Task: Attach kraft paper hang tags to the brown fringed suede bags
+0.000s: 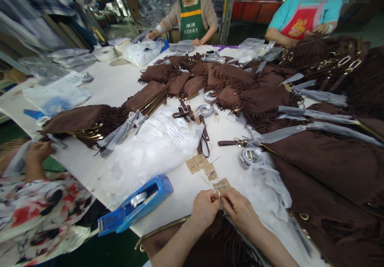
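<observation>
My left hand point(206, 207) and my right hand point(237, 208) meet close together, both closed in a pinch on the white string of a brown paper hang tag point(222, 184). Just beyond them lie several more hang tags point(199, 163), with their strings point(208, 175) tangled on the table. Beneath my wrists rests a brown fringed bag point(163, 237) with a gold zip along its edge. What part of the bag the string touches is hidden by my fingers.
On my left are a blue tape dispenser point(136, 207) and a large clear plastic bag point(150, 151). Brown fringed bags point(333, 163) pile up on the right and across the middle. Brown wrist straps point(205, 139) lie ahead. A co-worker's hand point(39, 153) is at left; two people work opposite.
</observation>
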A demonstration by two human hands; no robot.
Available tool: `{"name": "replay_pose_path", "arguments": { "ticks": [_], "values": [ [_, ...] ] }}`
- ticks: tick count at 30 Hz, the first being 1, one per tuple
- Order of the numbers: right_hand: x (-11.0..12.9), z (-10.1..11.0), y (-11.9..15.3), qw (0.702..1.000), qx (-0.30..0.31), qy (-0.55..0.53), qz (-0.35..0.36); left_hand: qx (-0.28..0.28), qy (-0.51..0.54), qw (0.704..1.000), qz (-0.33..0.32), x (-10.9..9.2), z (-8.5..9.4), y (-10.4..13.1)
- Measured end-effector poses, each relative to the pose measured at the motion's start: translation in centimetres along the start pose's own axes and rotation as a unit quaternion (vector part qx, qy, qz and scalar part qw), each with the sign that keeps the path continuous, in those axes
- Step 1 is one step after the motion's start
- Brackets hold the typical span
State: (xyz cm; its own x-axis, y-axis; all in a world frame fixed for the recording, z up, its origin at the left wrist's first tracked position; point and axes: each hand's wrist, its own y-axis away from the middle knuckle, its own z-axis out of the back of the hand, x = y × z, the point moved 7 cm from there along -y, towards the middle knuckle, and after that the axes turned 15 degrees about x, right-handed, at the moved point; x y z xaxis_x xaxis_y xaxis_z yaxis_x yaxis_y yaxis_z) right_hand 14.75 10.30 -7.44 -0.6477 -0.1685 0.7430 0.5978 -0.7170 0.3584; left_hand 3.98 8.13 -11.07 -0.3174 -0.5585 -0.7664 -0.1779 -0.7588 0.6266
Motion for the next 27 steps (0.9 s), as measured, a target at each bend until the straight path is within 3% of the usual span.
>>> {"name": "replay_pose_path", "arguments": {
  "ticks": [5, 10, 13, 17, 22, 27],
  "values": [
    [-0.4, 0.4, 0.3, 1.000, -0.010, -0.019, 0.007, 0.000, 0.076, 0.997, -0.010, 0.1, 0.0, -0.1],
    [-2.3, -0.5, 1.0, 0.995, 0.029, -0.093, 0.024, 0.006, 0.172, 0.985, -0.005, 0.1, 0.2, 0.4],
    [-3.2, -1.5, 1.2, 0.996, 0.059, -0.073, 0.002, 0.031, 0.231, 0.972, -0.006, 0.0, 0.3, 0.5],
    [-3.9, -1.8, 1.0, 0.996, 0.045, -0.071, -0.040, 0.061, 0.310, 0.948, -0.020, -0.3, 0.5, 0.5],
    [-4.0, -1.9, 0.8, 0.994, 0.073, -0.063, -0.057, 0.074, 0.345, 0.935, -0.042, -0.6, 0.8, 0.4],
    [-4.2, -1.9, 1.0, 0.994, 0.082, -0.024, -0.066, 0.059, 0.311, 0.947, -0.056, -1.1, 1.1, 0.4]
  ]
}}
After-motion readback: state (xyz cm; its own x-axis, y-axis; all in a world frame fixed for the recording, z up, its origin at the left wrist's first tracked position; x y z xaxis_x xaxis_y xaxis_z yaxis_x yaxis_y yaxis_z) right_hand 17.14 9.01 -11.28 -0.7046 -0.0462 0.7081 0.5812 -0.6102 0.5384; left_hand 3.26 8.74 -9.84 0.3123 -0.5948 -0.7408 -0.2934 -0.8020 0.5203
